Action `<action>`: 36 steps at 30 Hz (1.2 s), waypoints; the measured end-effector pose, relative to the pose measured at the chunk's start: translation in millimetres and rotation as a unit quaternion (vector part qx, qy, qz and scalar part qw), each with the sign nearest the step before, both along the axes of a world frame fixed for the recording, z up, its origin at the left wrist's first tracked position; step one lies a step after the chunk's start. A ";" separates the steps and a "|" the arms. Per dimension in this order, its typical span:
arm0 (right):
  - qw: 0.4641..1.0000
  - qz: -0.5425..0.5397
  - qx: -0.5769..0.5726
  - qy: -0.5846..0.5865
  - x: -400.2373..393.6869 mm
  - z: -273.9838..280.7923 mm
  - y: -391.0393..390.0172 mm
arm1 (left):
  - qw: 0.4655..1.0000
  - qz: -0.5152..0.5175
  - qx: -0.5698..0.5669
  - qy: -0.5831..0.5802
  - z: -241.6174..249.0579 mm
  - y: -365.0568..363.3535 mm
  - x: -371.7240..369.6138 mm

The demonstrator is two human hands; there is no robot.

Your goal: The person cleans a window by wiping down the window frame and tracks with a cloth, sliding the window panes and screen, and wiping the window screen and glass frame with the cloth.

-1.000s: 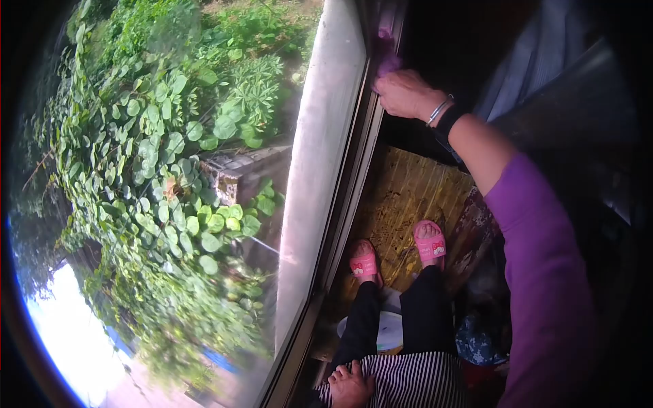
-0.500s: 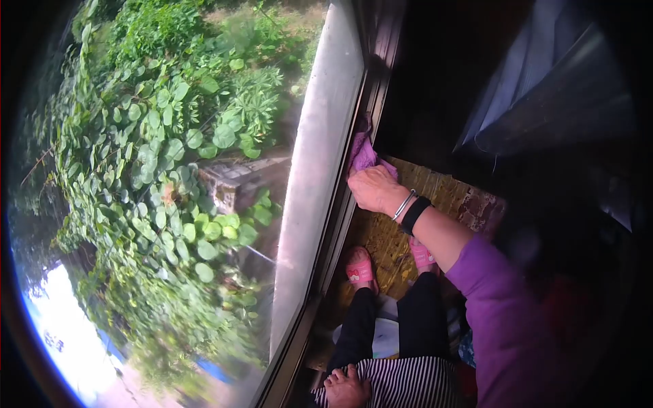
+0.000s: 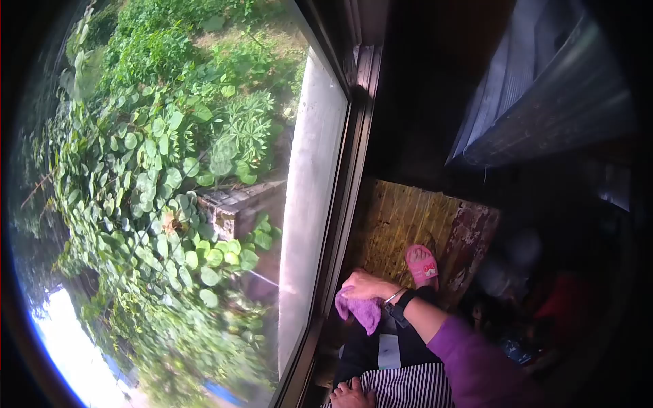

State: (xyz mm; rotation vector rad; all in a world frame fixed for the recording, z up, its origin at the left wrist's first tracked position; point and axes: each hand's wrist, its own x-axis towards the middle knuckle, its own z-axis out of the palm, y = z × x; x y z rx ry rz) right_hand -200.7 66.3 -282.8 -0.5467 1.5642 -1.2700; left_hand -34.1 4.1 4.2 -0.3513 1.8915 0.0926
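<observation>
A purple cloth [image 3: 362, 312] hangs folded from my right hand [image 3: 365, 284], whose fingers are closed around it. That hand is beside the window frame [image 3: 343, 204], above my legs, with a bracelet and a black band on the wrist. At the bottom of the view my left hand [image 3: 353, 394] lies flat on the striped shirt [image 3: 411, 387], fingers laid out and holding nothing.
The window glass [image 3: 204, 204] fills the left side, with leafy plants outside. Under a pink slipper [image 3: 422, 265] is a worn wooden board [image 3: 401, 217]. A grey ridged panel [image 3: 537, 102] stands at upper right, and dark clutter sits at right.
My right hand has come down along the window frame toward my lap, bringing the cloth with it. The view has shifted slightly. My left hand stays resting on the shirt.
</observation>
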 end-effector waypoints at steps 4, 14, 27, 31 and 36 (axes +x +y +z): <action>0.916 -0.325 0.149 0.184 -177.9 64.8 74.7 | 1.000 -0.002 0.003 -0.004 1.9 3.1 -6.5; 0.736 -0.201 0.411 0.499 -406.6 40.6 80.0 | 1.000 -0.020 -0.013 0.012 3.6 14.6 -7.6; 0.884 -0.106 0.342 0.301 -427.2 9.2 80.2 | 1.000 -0.003 -0.016 -0.010 4.0 16.2 -17.7; 0.932 -0.072 0.257 0.247 -404.7 24.5 81.7 | 1.000 -0.018 -0.004 -0.013 5.2 15.7 -24.4; 0.921 -0.113 0.330 0.175 -406.9 61.8 79.8 | 1.000 -0.016 0.008 -0.002 6.0 11.3 -27.7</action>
